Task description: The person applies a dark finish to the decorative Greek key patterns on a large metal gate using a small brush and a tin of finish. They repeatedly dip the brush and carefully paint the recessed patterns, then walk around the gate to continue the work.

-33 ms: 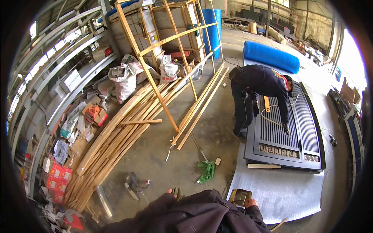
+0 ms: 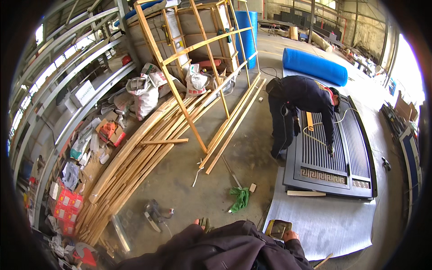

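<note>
At the lower edge, dark jacket sleeves cover most of my arms. My left hand [image 2: 202,223] shows only as a few fingertips past the sleeve, next to something olive-coloured that may be part of a glove; its grip is hidden. My right hand [image 2: 290,235] is curled closed at the edge of a dark, squarish thing with a yellow border [image 2: 278,229], over the grey sheet [image 2: 324,220]. Ahead on the right lies a dark slatted metal gate panel [image 2: 315,176] with gold key-pattern strips. A co-worker [image 2: 306,93] bends over it, one gloved hand on the slats.
Long wooden strips [image 2: 135,166] are piled on the left, beside a leaning wooden frame [image 2: 180,108]. A green cloth [image 2: 240,199] and a power tool [image 2: 155,214] lie on the floor [image 2: 202,193]. Behind the co-worker is a blue roll [image 2: 315,66]; red boxes [image 2: 67,204] stand far left.
</note>
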The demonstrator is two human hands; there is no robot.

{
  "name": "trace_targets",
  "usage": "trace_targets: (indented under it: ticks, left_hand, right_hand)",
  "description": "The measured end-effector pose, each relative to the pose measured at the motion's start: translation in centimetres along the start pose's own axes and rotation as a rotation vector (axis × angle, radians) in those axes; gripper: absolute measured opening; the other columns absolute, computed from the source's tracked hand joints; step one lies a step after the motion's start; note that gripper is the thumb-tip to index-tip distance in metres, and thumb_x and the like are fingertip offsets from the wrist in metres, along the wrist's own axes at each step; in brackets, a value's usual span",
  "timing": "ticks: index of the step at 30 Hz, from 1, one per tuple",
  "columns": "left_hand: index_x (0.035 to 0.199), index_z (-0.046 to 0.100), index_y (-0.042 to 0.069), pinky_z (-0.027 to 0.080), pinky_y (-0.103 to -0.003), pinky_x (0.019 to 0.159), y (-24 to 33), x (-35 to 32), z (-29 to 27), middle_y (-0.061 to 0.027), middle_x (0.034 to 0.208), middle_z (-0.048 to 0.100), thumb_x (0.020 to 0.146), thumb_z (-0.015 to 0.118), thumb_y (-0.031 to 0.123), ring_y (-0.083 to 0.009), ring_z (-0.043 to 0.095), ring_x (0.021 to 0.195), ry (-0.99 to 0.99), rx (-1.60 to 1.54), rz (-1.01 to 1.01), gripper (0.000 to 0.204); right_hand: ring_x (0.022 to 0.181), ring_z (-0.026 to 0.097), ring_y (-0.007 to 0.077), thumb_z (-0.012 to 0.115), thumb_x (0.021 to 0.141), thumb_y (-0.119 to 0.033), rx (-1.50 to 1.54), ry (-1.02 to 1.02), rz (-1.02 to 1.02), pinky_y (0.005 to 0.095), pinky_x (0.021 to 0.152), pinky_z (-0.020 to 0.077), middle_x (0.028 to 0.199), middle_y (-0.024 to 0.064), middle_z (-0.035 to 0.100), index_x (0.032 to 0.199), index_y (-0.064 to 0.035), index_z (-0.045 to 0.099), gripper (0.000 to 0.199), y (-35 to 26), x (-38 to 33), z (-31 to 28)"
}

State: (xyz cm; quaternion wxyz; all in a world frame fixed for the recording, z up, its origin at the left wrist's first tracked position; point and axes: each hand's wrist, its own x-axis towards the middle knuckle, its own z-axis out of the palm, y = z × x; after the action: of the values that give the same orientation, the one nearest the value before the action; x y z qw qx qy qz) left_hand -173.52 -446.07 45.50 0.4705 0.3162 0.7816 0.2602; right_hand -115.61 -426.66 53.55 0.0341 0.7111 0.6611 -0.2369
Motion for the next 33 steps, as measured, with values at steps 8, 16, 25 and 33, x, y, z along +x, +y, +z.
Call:
trace_targets:
  ticks: [8,16,25,33]
  left_hand:
    - [0.151,0.049,0.002,0.049,-0.047,0.114,0.1,-2.4,-0.7,-0.0270,0.146,0.062,0.088,0.080,0.030,-0.0410,0.058,0.142,0.072,0.162,-0.058,0.075]
    - [0.144,0.054,0.001,0.052,-0.046,0.105,0.2,-3.0,-0.5,-0.0260,0.132,0.069,0.084,0.079,0.033,-0.0389,0.067,0.127,0.075,0.090,-0.145,0.072]
    - [0.147,0.052,0.001,0.051,-0.046,0.108,0.9,-2.7,-0.4,-0.0260,0.137,0.067,0.084,0.080,0.035,-0.0376,0.064,0.132,0.050,0.170,-0.152,0.077]
    - [0.149,0.050,0.000,0.050,-0.048,0.111,1.7,-2.9,0.2,-0.0266,0.143,0.063,0.083,0.083,0.035,-0.0393,0.061,0.135,0.059,0.111,-0.089,0.081]
  right_hand:
    - [0.095,0.075,0.0470,0.062,0.093,-0.033,-0.061,0.034,-0.100,0.0562,0.090,0.0595,0.097,0.0254,0.078,0.090,-0.0068,0.079,0.031,0.0,0.4,1.5]
    - [0.093,0.076,0.0460,0.063,0.091,-0.033,-0.037,0.079,-0.105,0.0551,0.089,0.0612,0.094,0.0267,0.077,0.088,-0.0065,0.081,0.032,0.4,1.3,1.8]
    - [0.097,0.076,0.0458,0.063,0.091,-0.032,-0.054,0.045,-0.037,0.0542,0.091,0.0616,0.097,0.0262,0.077,0.092,-0.0062,0.081,0.032,-0.1,0.7,0.3]
    - [0.093,0.077,0.0454,0.063,0.091,-0.031,-0.043,0.059,-0.068,0.0544,0.088,0.0622,0.094,0.0268,0.077,0.087,-0.0053,0.080,0.032,0.8,0.9,0.4]
